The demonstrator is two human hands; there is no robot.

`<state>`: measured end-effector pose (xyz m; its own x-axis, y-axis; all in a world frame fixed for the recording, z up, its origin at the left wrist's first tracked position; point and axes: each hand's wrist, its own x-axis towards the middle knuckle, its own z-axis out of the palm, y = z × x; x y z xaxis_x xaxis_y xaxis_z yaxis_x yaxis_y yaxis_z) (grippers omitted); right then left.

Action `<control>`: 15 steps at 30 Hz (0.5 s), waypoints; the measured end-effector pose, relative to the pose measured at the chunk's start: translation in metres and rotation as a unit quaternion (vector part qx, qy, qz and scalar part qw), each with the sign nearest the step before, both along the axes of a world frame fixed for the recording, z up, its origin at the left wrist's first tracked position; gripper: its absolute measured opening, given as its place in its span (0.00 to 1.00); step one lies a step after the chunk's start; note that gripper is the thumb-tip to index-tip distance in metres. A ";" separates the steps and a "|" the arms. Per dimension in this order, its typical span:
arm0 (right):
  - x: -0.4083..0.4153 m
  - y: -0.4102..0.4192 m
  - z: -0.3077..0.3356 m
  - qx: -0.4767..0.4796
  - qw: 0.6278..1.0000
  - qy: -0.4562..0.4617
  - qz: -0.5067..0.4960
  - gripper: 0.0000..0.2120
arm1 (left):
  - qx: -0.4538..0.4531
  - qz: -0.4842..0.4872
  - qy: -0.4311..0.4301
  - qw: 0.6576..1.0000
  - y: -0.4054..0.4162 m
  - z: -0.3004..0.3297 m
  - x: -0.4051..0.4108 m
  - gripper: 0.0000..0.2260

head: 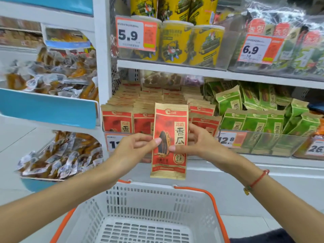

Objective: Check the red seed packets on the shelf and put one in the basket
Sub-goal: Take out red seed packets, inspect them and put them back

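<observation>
Red and tan flat paper seed packet (169, 141) up in air, in front of shelf front edge, above white plastic basket with orange handles (191, 204). Left hand (135, 146) pinches packet's left edge, thumb on front. Right hand (194, 142) pinches right edge same way. Packet upright, face to camera. Looks light, thin, bendy, crinkly; seeds inside likely shift. Paper looks not slippery. Best hold: side edges at middle, as now. More red packets (119, 118) stand in rows on white shelf (263, 163) behind. Basket right below, nothing seen in it.

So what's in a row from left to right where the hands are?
Left hand → red seed packet → right hand → green packets.
</observation>
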<state>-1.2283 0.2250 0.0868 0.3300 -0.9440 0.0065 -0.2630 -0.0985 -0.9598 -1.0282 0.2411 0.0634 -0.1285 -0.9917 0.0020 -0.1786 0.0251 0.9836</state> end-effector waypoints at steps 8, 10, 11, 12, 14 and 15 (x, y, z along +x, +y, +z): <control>0.020 -0.002 -0.017 0.022 0.998 -0.020 -0.058 0.15 | -0.016 -0.035 -0.012 0.999 0.003 -0.003 0.019 0.11; 0.023 -0.004 -0.022 0.033 0.995 -0.006 -0.090 0.19 | -0.011 -0.034 -0.004 0.999 0.003 -0.005 0.019 0.13; 0.025 -0.004 -0.023 0.033 0.994 -0.001 -0.101 0.21 | -0.008 -0.033 0.002 0.999 0.004 -0.006 0.018 0.14; 0.026 -0.005 -0.024 0.031 0.994 0.000 -0.107 0.23 | -0.006 -0.032 0.009 0.999 0.004 -0.006 0.018 0.14; 0.027 -0.005 -0.026 0.019 0.994 -0.005 -0.107 0.26 | -0.002 -0.033 0.023 0.999 0.004 -0.006 0.016 0.15; 0.028 -0.005 -0.025 0.012 0.994 -0.011 -0.105 0.26 | -0.001 -0.032 0.030 0.999 0.005 -0.006 0.016 0.16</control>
